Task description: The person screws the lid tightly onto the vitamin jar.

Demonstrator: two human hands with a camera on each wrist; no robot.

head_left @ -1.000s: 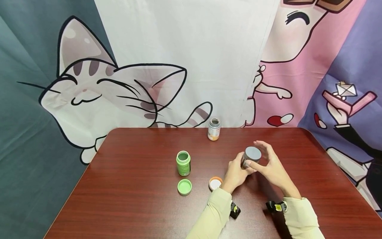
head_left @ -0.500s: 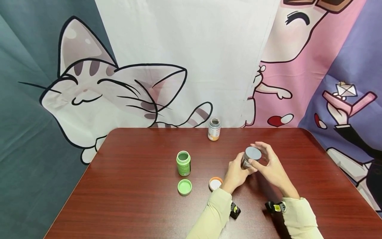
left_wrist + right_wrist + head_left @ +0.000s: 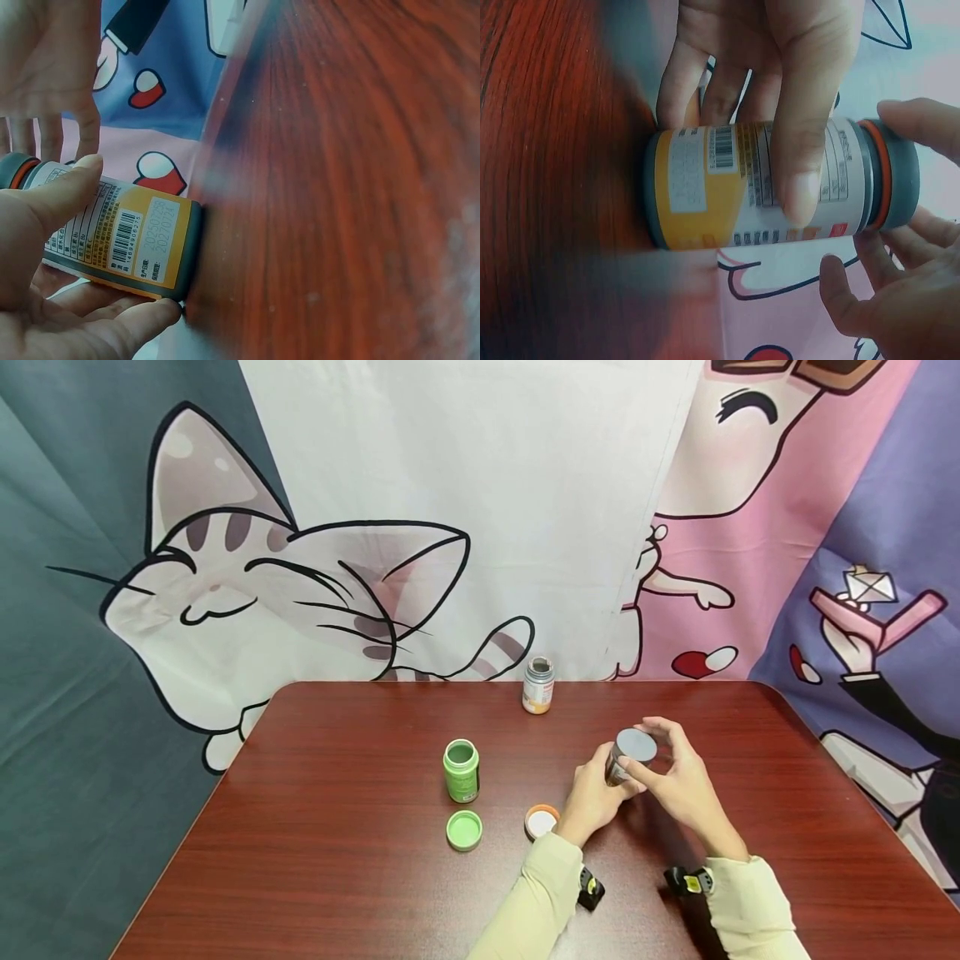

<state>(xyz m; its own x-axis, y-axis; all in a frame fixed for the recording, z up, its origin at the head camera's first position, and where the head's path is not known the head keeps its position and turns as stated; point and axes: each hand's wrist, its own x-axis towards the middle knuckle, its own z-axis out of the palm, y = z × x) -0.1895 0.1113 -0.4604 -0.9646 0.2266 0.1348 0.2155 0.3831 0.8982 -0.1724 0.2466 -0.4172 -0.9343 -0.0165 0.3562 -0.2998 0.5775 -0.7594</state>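
Observation:
A capped supplement bottle (image 3: 620, 774) with a white and yellow label stands upright, its base right at the tabletop. My left hand (image 3: 592, 797) grips the body; in the right wrist view its thumb lies across the label. The dark grey lid (image 3: 904, 184) has an orange ring beneath it. My right hand (image 3: 686, 785) holds this lid at its edge, thumb on the near side and fingers at the far side. In the left wrist view the label's barcode (image 3: 125, 238) shows, and the right hand's palm hangs at the upper left.
On the brown table (image 3: 337, 877), an open green bottle (image 3: 461, 772) stands behind its green lid (image 3: 464, 831). An upturned orange-rimmed lid (image 3: 542, 821) lies beside my left forearm. An open grey bottle (image 3: 537, 689) stands by the back edge, before a cartoon-printed curtain (image 3: 465, 460).
My right fingers and thumb have shifted slightly around the lid, and the right wrist has moved a little left. My left hand and the bottle stay in place.

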